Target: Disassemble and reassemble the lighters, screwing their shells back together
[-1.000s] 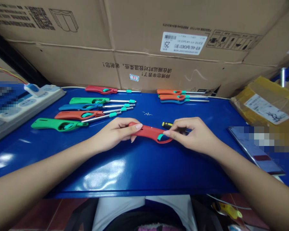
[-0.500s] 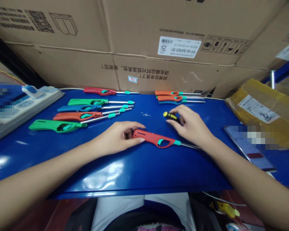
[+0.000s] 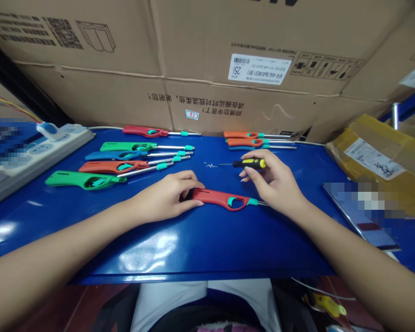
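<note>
A red gas lighter [image 3: 216, 198] with a teal trigger lies across the table in front of me. My left hand [image 3: 174, 196] pinches its handle end between thumb and fingers. Past the lighter's other end, my right hand [image 3: 275, 177] is closed on a black and yellow screwdriver [image 3: 251, 163]. The screwdriver's thin shaft points left, toward a few tiny white slivers [image 3: 210, 165] on the blue surface. My right wrist and hand cover the tip of the red lighter's metal tube.
Several lighters lie on the left, among them a green lighter [image 3: 85, 180]. More stand at the back, including an orange lighter [image 3: 244, 142]. A power strip [image 3: 60, 138], a phone [image 3: 361, 216] and a yellow-taped parcel [image 3: 383, 152] flank the blue table [image 3: 207, 249]. A cardboard box [image 3: 193, 64] walls off the back.
The screwdriver has turned in my right hand, so its shaft now shows pointing left. My left hand still grips the red lighter. The view has shifted slightly.
</note>
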`<action>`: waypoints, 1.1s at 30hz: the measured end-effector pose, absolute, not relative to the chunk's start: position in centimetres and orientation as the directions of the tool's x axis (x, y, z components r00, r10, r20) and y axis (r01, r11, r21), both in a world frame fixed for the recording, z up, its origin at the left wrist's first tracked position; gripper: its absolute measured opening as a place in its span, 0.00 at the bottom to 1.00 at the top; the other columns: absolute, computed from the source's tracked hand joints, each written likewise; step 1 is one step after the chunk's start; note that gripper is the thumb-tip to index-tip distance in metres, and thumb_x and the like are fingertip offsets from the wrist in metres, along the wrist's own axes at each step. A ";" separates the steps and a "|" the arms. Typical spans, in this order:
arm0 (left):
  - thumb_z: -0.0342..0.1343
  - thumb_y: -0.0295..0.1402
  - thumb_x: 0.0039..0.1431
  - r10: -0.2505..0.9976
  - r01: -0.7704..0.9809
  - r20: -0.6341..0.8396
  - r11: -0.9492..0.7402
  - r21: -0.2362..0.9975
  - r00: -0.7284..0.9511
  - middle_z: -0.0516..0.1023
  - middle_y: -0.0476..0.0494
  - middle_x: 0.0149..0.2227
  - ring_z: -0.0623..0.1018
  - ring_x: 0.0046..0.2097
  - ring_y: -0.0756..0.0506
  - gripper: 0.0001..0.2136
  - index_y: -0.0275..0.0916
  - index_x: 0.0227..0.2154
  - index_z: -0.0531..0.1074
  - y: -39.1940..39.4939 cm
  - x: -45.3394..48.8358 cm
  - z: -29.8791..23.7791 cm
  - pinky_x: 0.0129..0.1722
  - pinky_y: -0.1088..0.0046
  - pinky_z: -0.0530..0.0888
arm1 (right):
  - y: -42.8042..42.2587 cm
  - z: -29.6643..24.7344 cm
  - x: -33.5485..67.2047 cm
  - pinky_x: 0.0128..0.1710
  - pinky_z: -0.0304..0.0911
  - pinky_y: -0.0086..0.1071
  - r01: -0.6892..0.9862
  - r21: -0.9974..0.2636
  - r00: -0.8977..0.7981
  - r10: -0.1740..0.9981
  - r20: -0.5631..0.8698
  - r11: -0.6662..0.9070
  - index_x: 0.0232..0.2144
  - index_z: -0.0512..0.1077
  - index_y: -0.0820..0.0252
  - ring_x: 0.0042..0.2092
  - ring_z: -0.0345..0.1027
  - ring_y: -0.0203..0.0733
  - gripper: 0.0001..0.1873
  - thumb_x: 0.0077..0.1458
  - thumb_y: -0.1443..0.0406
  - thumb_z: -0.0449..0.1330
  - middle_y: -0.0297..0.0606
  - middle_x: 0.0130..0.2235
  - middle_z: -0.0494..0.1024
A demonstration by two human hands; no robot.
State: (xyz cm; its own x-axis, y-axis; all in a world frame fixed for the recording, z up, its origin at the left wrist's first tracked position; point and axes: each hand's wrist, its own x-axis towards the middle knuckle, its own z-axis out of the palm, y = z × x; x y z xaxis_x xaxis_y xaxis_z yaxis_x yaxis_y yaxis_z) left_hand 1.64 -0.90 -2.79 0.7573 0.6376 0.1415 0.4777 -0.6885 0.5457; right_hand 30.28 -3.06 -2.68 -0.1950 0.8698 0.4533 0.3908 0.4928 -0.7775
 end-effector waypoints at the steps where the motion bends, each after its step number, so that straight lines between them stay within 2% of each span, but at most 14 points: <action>1: 0.59 0.38 0.65 0.639 0.485 0.135 -0.688 0.541 0.757 0.73 0.43 0.42 0.72 0.32 0.51 0.15 0.37 0.50 0.76 -0.9 1.6 -2.7 0.33 0.75 0.71 | -3.1 -2.7 30.3 0.40 0.80 0.35 0.410 -0.758 -0.200 0.861 0.468 0.507 0.49 0.70 0.54 0.39 0.77 0.37 0.11 0.66 0.61 0.59 0.40 0.50 0.72; 11: 0.62 0.41 0.63 0.652 0.507 0.110 -0.675 0.536 0.751 0.74 0.44 0.41 0.76 0.38 0.47 0.16 0.38 0.49 0.78 -1.3 1.9 -2.4 0.37 0.73 0.72 | -3.3 -2.5 30.2 0.41 0.80 0.35 0.424 -0.740 -0.209 0.852 0.481 0.522 0.50 0.70 0.54 0.38 0.76 0.37 0.11 0.66 0.60 0.58 0.40 0.50 0.72; 20: 0.62 0.45 0.63 0.663 0.485 0.167 -0.675 0.556 0.730 0.75 0.43 0.42 0.77 0.40 0.46 0.19 0.37 0.49 0.77 -1.9 2.5 -3.2 0.40 0.72 0.74 | -3.6 -2.3 30.2 0.42 0.79 0.35 0.439 -0.726 -0.219 0.847 0.485 0.530 0.50 0.70 0.54 0.38 0.77 0.36 0.11 0.66 0.61 0.59 0.40 0.50 0.72; 26: 0.64 0.45 0.61 0.670 0.479 0.181 -0.668 0.570 0.720 0.76 0.42 0.43 0.78 0.44 0.43 0.19 0.39 0.49 0.78 -2.0 2.8 -3.5 0.46 0.68 0.75 | -3.6 -2.2 30.0 0.39 0.80 0.35 0.379 -0.767 -0.135 0.851 0.508 0.518 0.49 0.71 0.54 0.37 0.77 0.37 0.11 0.65 0.61 0.60 0.40 0.50 0.72; 31: 0.65 0.46 0.59 0.684 0.480 0.187 -0.654 0.584 0.705 0.77 0.41 0.44 0.78 0.46 0.42 0.20 0.39 0.49 0.78 -2.3 3.0 -3.6 0.47 0.67 0.75 | -3.8 -1.5 29.7 0.35 0.79 0.35 0.302 -0.809 0.006 0.848 0.530 0.503 0.45 0.71 0.55 0.32 0.75 0.37 0.10 0.64 0.60 0.62 0.36 0.38 0.75; 33: 0.65 0.46 0.59 0.684 0.475 0.201 -0.658 0.585 0.701 0.77 0.41 0.44 0.78 0.46 0.42 0.19 0.40 0.49 0.78 -2.4 3.2 -3.7 0.48 0.66 0.75 | -3.9 -1.1 29.6 0.33 0.79 0.36 0.281 -0.820 0.059 0.844 0.533 0.498 0.43 0.71 0.55 0.29 0.74 0.36 0.10 0.63 0.58 0.63 0.35 0.36 0.76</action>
State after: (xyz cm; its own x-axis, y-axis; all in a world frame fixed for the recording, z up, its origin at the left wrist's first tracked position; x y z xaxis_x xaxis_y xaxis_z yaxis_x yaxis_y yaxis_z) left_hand 3.17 -2.42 -3.67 0.7009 0.6844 0.2009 0.4748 -0.6579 0.5846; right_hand 29.57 -3.89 -1.13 0.0592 0.8440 0.5330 0.2809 0.4983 -0.8202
